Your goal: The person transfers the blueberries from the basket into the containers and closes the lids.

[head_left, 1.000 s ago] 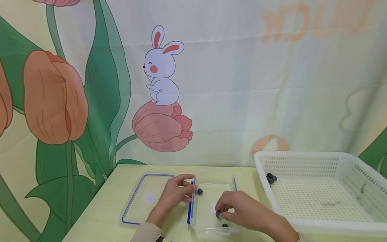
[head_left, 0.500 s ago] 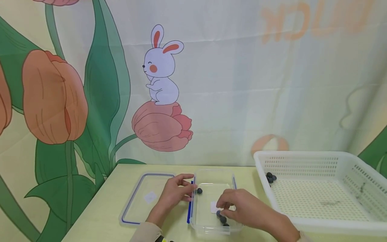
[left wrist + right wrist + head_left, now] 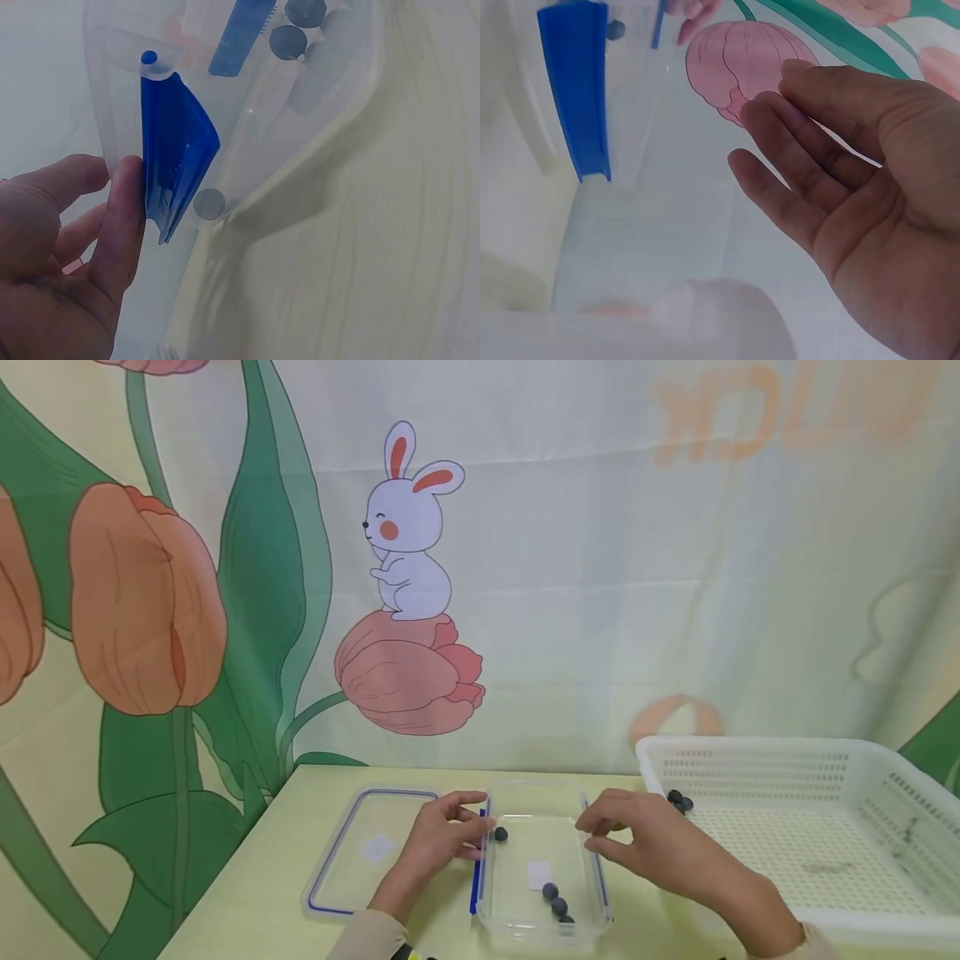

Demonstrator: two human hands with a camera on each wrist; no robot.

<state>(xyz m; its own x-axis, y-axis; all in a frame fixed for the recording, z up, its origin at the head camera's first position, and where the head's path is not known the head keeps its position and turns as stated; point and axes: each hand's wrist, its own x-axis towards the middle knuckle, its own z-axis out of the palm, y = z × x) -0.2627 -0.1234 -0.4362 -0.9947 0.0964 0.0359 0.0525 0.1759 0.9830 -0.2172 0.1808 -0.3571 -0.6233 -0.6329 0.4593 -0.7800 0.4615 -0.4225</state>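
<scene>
A clear plastic box (image 3: 525, 917) with blue side clips stands on the table. Inside lie dark, round blueberries: one by the left wall (image 3: 501, 834) and three in a slanting row (image 3: 558, 907) toward the near end. My left hand (image 3: 446, 839) holds the box's left wall, thumb and fingers at the rim beside the blue clip (image 3: 176, 142). My right hand (image 3: 652, 839) hovers over the box's right rim, fingers bent loosely; in the right wrist view its fingers (image 3: 772, 142) hold nothing.
Left of the box lies its clear lid (image 3: 330, 868) with a blue seal. At right stands a white perforated basket (image 3: 787, 910), with several more blueberries (image 3: 679, 800) in its far left corner. A printed curtain (image 3: 555, 610) hangs behind the table.
My right hand let go of a blueberry in the box, where three now lie in the row, then moved up and right to the rim. My left hand stays in place.
</scene>
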